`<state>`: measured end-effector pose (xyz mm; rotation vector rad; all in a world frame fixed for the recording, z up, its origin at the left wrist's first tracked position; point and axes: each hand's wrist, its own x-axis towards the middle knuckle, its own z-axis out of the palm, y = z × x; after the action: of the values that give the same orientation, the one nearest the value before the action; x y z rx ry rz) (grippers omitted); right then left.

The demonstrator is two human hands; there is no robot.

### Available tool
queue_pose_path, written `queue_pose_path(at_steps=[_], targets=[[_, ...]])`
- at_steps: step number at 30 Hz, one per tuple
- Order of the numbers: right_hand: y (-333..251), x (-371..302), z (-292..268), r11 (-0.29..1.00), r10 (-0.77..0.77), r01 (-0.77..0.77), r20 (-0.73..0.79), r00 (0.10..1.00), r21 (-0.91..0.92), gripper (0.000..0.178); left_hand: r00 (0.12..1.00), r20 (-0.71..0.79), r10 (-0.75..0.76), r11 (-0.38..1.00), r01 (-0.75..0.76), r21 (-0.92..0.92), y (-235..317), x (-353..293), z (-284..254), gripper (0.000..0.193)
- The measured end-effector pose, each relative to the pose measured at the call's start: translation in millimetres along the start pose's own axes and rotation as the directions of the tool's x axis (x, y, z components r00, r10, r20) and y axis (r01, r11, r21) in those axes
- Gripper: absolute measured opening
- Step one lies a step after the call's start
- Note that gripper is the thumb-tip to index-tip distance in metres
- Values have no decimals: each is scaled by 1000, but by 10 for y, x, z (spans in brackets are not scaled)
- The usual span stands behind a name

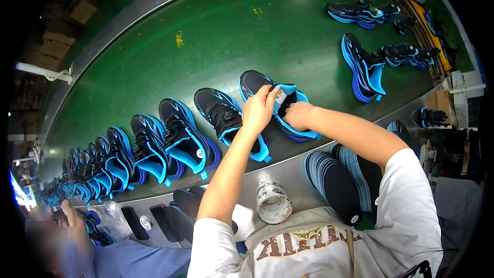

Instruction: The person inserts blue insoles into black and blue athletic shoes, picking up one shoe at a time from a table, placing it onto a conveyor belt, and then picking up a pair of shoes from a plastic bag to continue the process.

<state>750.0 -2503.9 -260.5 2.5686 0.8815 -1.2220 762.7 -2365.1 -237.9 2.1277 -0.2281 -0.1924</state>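
Note:
A black and blue sneaker (pixel 253 80) lies in front of me on the green belt, its toe pointing away. My left hand (pixel 258 109) is closed on the sneaker's tongue, which shows a white label near my fingertips. Into the blue-lined opening reaches my right hand (pixel 298 115); its knuckles are bent and its fingertips are hidden inside, so I cannot see what they touch. Just left of it stands another sneaker (pixel 213 100) of the same kind, partly behind my left forearm.
Several matching sneakers (pixel 177 118) line the belt's near edge to the left. A lone sneaker (pixel 355 67) lies right. Stacked insoles (pixel 329 183), a cardboard tape core (pixel 274 206) and phones (pixel 135 222) rest on the metal ledge. Another person's hand (pixel 72 216) is at lower left.

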Motion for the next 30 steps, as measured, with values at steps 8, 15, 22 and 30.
queue_pose_path(at_steps=[8,15,22,30], targets=[[-165,-42,-245,905,-36,48,37,999,-423,42,964,-249,-91,995,96,10,209,-113,196,40],[56,-87,-11,967,-4,98,-376,927,234,41,931,-364,-14,999,-4,-49,143,-91,430,38],[16,435,151,853,86,144,-407,909,502,42,923,-272,271,962,-252,102,-20,-85,461,28],[22,683,108,874,119,113,-433,894,472,40,843,-276,461,883,-405,236,-116,-3,520,31]])
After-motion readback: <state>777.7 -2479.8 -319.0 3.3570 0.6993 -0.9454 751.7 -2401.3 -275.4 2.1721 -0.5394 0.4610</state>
